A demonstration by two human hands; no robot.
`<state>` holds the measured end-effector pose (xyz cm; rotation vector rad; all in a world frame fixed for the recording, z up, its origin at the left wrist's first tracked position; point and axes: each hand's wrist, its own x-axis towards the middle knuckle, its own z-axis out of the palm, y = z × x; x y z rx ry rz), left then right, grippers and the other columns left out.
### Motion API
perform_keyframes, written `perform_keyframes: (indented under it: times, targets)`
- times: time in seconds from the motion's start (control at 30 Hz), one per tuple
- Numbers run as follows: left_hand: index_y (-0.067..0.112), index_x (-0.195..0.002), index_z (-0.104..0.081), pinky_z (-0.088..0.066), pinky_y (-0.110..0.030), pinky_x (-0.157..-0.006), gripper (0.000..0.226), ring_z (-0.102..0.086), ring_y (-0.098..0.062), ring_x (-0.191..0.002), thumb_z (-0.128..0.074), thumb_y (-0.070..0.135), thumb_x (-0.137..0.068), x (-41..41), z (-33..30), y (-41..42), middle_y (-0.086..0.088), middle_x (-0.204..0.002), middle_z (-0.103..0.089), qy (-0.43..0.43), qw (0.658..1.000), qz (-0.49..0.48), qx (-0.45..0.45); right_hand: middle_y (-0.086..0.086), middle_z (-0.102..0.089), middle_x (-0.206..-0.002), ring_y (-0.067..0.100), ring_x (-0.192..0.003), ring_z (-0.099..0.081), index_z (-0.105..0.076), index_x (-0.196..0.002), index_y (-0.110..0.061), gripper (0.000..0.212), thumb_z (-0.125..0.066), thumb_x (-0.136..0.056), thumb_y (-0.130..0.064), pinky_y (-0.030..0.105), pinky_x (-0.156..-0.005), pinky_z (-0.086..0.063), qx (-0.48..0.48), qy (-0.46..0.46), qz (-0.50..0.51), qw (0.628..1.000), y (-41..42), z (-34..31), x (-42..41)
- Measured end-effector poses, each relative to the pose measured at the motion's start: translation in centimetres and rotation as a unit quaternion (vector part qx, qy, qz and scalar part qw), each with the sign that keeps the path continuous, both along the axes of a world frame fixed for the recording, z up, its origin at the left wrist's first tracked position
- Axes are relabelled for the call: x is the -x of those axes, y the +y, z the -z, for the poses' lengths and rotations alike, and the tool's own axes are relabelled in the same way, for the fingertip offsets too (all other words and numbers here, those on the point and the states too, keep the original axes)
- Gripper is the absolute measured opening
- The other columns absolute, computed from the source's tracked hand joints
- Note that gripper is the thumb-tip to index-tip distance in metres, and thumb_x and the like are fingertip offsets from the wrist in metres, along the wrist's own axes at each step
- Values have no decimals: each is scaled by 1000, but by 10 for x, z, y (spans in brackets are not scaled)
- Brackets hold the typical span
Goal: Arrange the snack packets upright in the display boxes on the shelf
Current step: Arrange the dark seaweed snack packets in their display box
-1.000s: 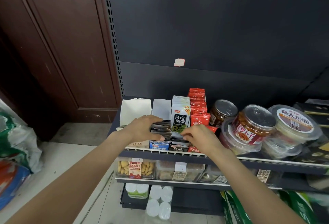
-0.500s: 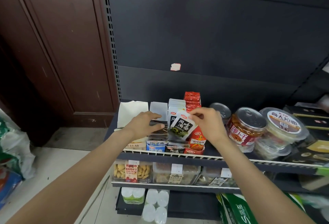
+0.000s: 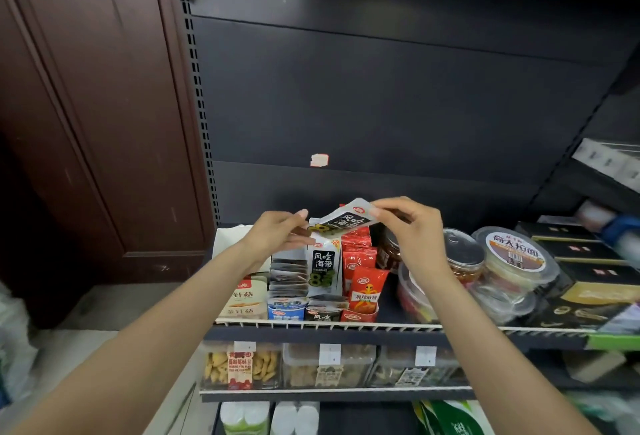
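Note:
A black-and-white seaweed snack packet (image 3: 346, 220) is held tilted above the shelf. My right hand (image 3: 412, 230) pinches its upper right corner, and my left hand (image 3: 277, 235) touches its lower left end with fingertips. Below it stands an upright row of the same packets (image 3: 323, 268) in a display box (image 3: 325, 313). Left of that row, several dark packets (image 3: 289, 272) lie stacked flat in a blue-fronted box (image 3: 285, 310). Red snack packets (image 3: 362, 282) stand in a red box on the right.
A white box with beige print (image 3: 242, 299) sits at the shelf's left end. Jars with metal lids (image 3: 462, 254) and a round lidded noodle tub (image 3: 512, 258) crowd the right. A white wire rail (image 3: 346, 325) edges the shelf. Clear bins of snacks (image 3: 239, 365) fill the lower shelf.
My right hand has lifted one seaweed packet up out of the row and tipped it sideways. My left hand has left the flat dark packets and risen to meet it.

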<state>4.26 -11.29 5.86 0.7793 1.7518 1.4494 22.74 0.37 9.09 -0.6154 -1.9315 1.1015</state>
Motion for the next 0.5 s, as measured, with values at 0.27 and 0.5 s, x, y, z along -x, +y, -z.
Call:
perform_keyframes:
  times: [0.27, 0.5]
  targets:
    - [8, -91, -69, -55, -16, -77, 15, -66, -16, -94, -65, -3, -82, -3, -2, -5, -11, -108, -67, -107, 983, -88, -117, -3, -69, -108, 11, -101, -65, -71, -100, -22, 22, -54, -93, -10, 25, -80, -55, 158, 8, -12, 987, -3, 15, -7]
    - [22, -122, -58, -51, -30, -91, 51, -61, -18, -107, -70, -2, -78, -12, -8, -16, 4, -101, -71, -7, 989, -73, -132, 0, -68, -111, 10, -92, -68, -60, -123, -19, 37, -59, -89, -3, 17, -62, -53, 218, 19, -36, 975, -2, 17, -11]
